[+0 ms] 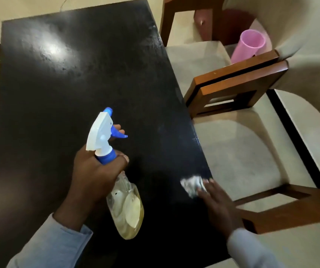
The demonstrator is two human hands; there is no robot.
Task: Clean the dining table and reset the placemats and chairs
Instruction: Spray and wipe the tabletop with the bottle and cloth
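Item: dark counter, long axis running away from us toward the far wall, its right long edge flanked by two cushioned chairs; surface glossy with a patch of reflected light at far left and faint smears toward the far right corner.

Item: left hand, fingers wrapped round the neck of a spray bottle; we note a fingertip at the blue trigger; white head and blue nozzle aimed away and slightly left, clear body with yellowish liquid tilted toward us; bottle held above the counter's near middle.

Item: right hand, fingers fairly straight, pressing flat on a small white cloth; both blurred; cloth lies on the counter just inside the right long edge, near end.

Relation governing the next stroke, in our judgement: the unwiped run lies ahead and to the left of the cloth, along the long axis; the right hand is nearer the right edge and holds the cloth, so it wipes; the left hand stands nearer the middle and wets the surface ahead.

Item: near chair, wooden arms, pale seat, touching or just beside the counter edge; we cannot tell which.

Item: far chair, likewise; a pink plastic cup lying on its seat.

Placemats: none in view.
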